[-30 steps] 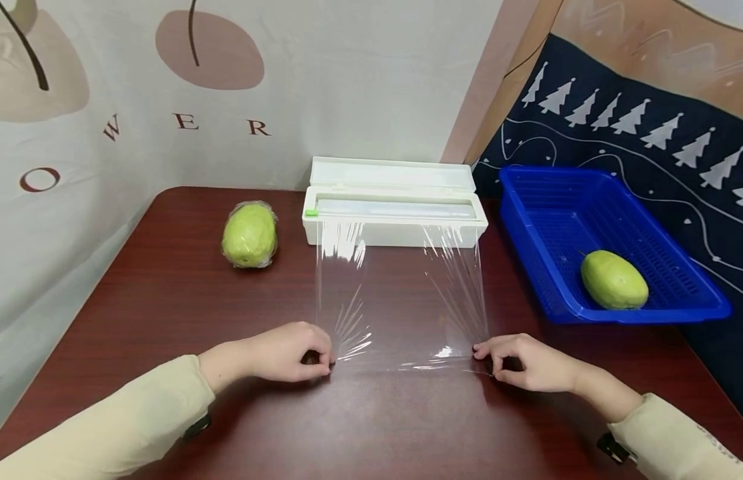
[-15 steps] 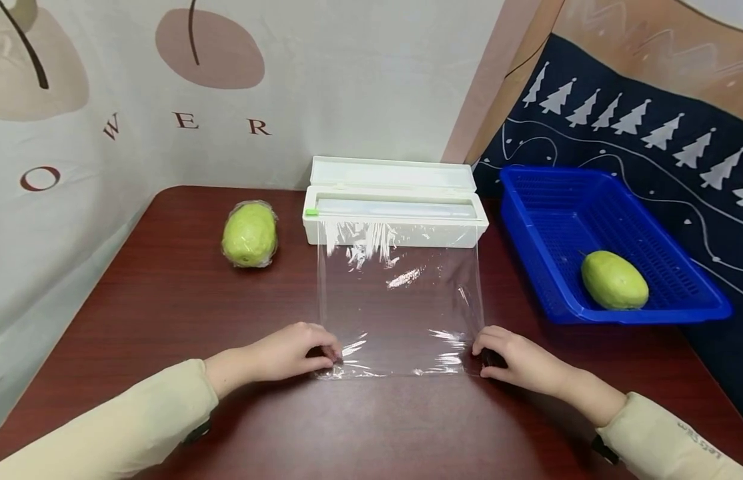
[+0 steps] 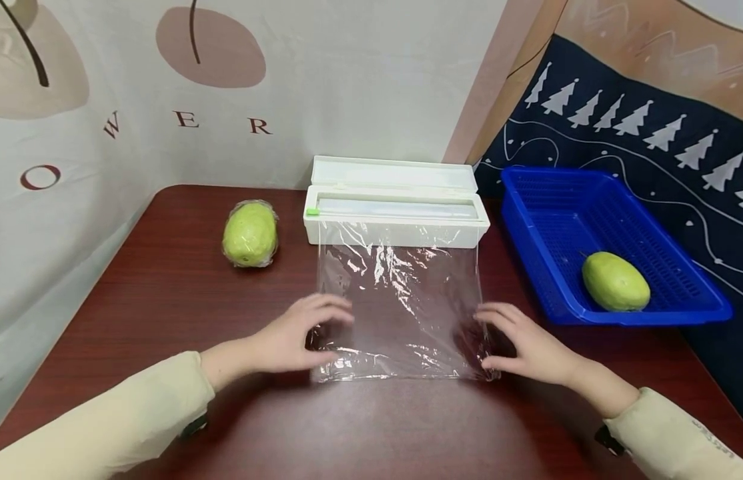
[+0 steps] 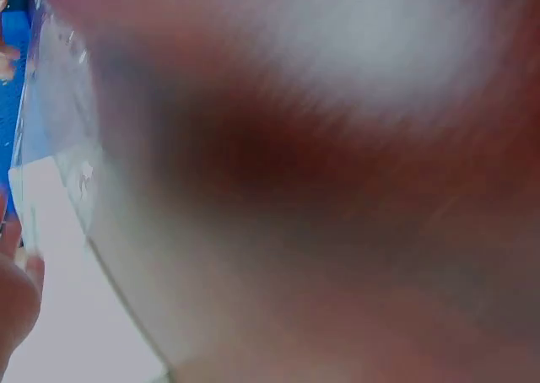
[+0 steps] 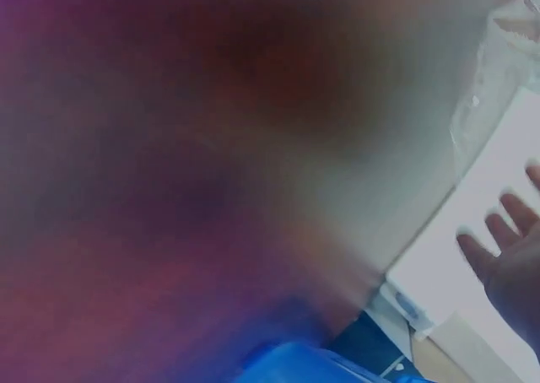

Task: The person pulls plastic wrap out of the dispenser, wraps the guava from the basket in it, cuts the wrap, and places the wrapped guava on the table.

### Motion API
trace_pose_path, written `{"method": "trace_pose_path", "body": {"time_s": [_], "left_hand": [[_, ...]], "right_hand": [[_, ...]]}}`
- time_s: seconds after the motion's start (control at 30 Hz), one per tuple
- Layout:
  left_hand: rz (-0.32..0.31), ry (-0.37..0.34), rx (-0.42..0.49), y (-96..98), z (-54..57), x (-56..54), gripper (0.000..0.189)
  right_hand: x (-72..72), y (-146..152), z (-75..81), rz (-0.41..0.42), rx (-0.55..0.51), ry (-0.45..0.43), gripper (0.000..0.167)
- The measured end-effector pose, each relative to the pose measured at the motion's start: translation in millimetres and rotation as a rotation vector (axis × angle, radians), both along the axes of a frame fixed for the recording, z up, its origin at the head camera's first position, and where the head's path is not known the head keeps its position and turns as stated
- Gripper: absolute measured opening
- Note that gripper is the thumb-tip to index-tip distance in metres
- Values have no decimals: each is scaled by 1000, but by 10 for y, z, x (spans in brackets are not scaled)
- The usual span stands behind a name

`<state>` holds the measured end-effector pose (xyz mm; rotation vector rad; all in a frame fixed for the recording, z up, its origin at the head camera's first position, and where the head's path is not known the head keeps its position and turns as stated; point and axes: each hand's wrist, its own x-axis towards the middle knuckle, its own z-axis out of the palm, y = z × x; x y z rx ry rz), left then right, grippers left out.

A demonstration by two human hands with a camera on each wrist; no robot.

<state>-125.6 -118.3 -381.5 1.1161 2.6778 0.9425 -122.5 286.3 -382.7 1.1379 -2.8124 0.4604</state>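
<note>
A sheet of clear plastic wrap [image 3: 401, 313] lies wrinkled over the table, running from a white wrap dispenser box [image 3: 395, 233] whose lid stands raised at the back. At the sheet's left edge my left hand [image 3: 290, 337] has its fingers and thumb spread apart, holding nothing. My right hand [image 3: 530, 343] is spread likewise by the right edge, its fingertips right at the film. In the right wrist view the fingers [image 5: 498, 231] of the right hand show separated in front of the white box. Much of both wrist views is blurred.
A green fruit wrapped in film [image 3: 250, 235] sits at the table's back left. To the right stands a blue plastic basket [image 3: 539, 267] with another green fruit [image 3: 615, 281] in it. A small green piece [image 3: 312, 212] sits at the box's left end. Fabric hangs behind the table.
Both hands have let go of the film's near corners and spread their fingers. The film, stretched taut before, has slackened and settled lower with wrinkles. Box, basket and fruits stay put.
</note>
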Motion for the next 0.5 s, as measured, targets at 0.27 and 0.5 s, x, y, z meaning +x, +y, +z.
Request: {"method": "trace_pose_path", "body": {"time_s": [0.27, 0.5], "left_hand": [[-16, 292, -367, 32, -76, -282, 96], [-78, 258, -529, -42, -248, -254, 106]], "right_hand": [[-95, -69, -21, -52, 142, -4, 92], [-52, -42, 46, -58, 144, 1, 95]]}}
